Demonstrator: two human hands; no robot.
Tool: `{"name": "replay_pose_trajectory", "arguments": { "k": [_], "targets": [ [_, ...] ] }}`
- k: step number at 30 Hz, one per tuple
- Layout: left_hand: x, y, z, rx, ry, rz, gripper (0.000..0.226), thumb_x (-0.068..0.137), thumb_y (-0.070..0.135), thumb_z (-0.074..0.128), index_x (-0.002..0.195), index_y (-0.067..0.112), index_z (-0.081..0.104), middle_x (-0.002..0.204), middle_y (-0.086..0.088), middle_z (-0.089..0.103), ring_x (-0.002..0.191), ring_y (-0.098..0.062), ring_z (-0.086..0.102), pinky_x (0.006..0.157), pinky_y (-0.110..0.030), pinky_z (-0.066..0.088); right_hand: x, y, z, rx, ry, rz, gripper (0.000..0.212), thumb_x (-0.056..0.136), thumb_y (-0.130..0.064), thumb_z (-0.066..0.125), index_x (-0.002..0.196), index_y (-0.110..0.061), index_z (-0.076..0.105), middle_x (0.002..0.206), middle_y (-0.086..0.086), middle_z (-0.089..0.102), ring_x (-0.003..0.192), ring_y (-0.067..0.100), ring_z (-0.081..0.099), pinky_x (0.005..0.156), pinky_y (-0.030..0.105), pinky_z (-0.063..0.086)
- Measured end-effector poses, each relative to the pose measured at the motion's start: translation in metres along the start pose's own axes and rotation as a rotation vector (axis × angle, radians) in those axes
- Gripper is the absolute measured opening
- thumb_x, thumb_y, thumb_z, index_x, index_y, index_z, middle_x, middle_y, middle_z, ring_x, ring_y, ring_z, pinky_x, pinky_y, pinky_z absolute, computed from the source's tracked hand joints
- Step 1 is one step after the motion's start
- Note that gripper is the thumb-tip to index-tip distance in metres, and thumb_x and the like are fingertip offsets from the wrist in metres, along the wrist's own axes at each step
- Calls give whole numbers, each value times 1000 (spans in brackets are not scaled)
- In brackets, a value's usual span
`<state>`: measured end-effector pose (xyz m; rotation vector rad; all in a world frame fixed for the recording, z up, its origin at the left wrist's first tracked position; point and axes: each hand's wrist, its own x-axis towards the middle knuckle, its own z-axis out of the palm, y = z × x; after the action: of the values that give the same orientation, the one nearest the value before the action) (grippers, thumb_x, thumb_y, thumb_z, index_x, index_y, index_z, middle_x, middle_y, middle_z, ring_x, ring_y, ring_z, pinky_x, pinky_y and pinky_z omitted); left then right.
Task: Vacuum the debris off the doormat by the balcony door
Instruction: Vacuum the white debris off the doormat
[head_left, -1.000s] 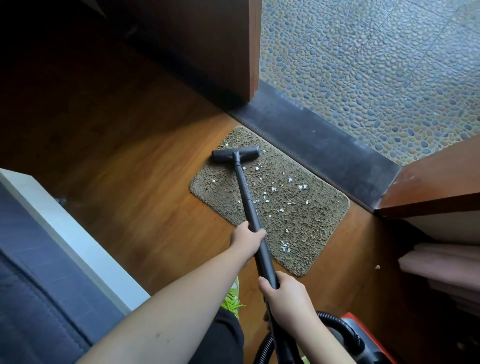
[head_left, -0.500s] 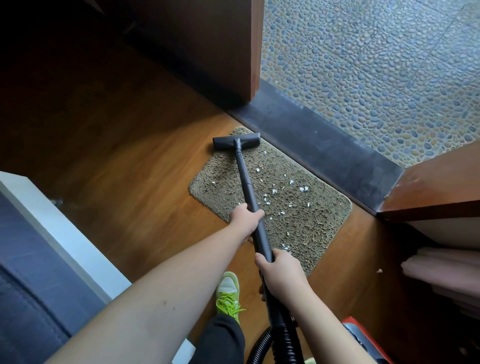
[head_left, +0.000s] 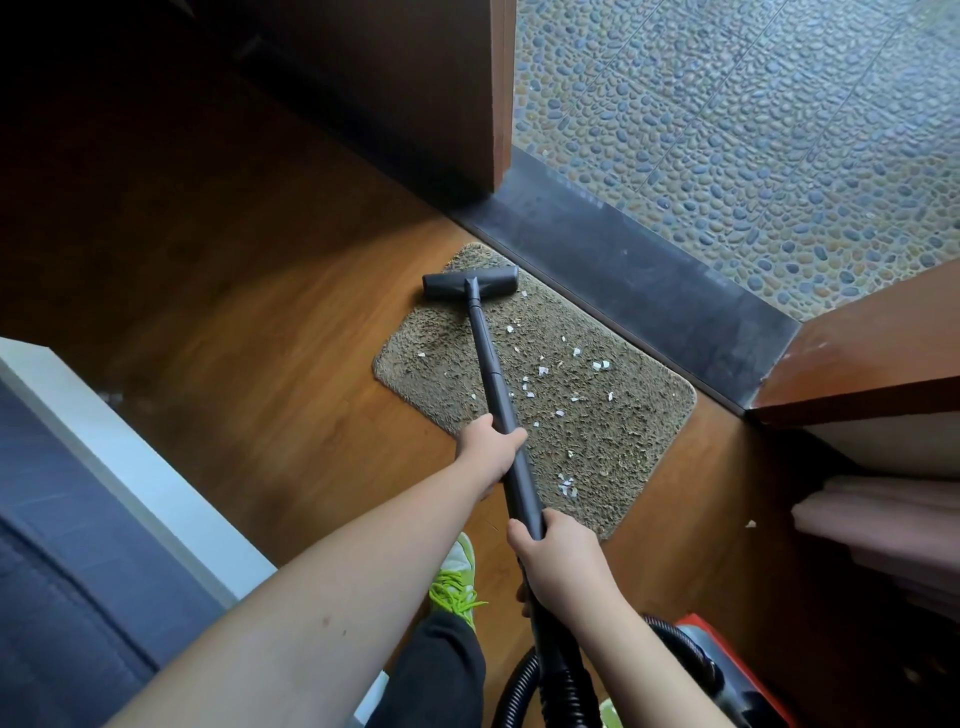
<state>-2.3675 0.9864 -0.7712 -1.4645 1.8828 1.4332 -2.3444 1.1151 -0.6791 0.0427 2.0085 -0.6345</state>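
Closest to you, your right hand is wrapped around the lower end of the black vacuum wand, just above where the ribbed hose curls away toward the red vacuum body at your right. Ahead of it and slightly to its left, your left hand grips the same wand further up, fingers curled over the tube, so this hand is the nearer of the two to the work. From your left hand the wand's long axis runs forward and a touch leftward, across the doormat, to the floor head, which sits crosswise on the mat's far-left corner, just short of the dark threshold of the balcony door. That is the relation the coming stroke turns on: nearly all the white debris lies to the right of the wand, between your left hand and the head, with another small cluster just right of the wand between your two hands, so I judge the next pass wants a pull back and a shift rightward. Compared with a second ago, the head has been pushed further away from you to the mat's far edge, and the scraps look much as they did.
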Motion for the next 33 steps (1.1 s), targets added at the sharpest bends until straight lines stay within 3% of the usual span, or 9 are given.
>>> {"name": "replay_pose_trajectory", "arguments": {
  "k": [3,6,14,17,20,24,27,33],
  "targets": [
    [-7,-10,7,32,2,6,28,85,30,64,103,9,61,90,-7,61,69,-17,52,50,-24,36,-9,11,3,-13,-8,7,34,83,-48,51,84,-14,53,86,12,67,77,33,68,70,46,59],
    [-18,-18,12,76,6,10,25,85,32,63,98,11,59,91,-8,61,75,-21,53,51,-25,36,-18,23,5,-26,-11,15,33,84,-47,50,86,-14,53,87,12,67,76,33,68,70,46,59],
    [-50,-35,37,74,0,-75,37,83,34,63,109,10,56,105,-10,63,88,-27,59,67,-28,43,-45,58,2,-118,-35,9,34,88,-48,49,86,-14,52,84,6,65,71,26,66,64,35,56],
    [-61,-40,46,79,3,-100,43,85,34,62,119,9,53,115,-10,62,99,-29,60,75,-29,45,-56,68,-2,-184,-19,-11,32,91,-46,48,88,-15,53,83,1,61,71,20,56,53,25,40],
    [-74,-40,53,91,21,-122,49,87,33,62,126,6,49,124,-12,60,109,-32,59,84,-32,46,-64,75,-3,-219,-20,-11,33,91,-45,48,92,-13,54,88,4,62,77,22,54,61,28,37],
    [-89,-44,60,102,22,-171,53,85,33,64,129,7,48,125,-12,59,110,-34,58,90,-36,50,-77,84,3,-202,-25,4,29,91,-41,49,95,-13,52,90,6,61,79,25,57,59,29,37],
    [-96,-48,63,109,37,-157,44,84,30,64,121,8,53,120,-13,62,106,-34,60,91,-39,52,-82,89,9,-174,-6,6,32,92,-41,49,107,-12,51,103,11,64,94,31,61,70,31,42],
    [-95,-51,57,123,62,-103,32,85,31,62,109,10,59,110,-12,66,98,-33,62,84,-36,52,-86,87,19,-116,7,-35,42,93,-43,48,125,-16,44,104,11,64,94,31,61,78,37,49]
  ]
}}
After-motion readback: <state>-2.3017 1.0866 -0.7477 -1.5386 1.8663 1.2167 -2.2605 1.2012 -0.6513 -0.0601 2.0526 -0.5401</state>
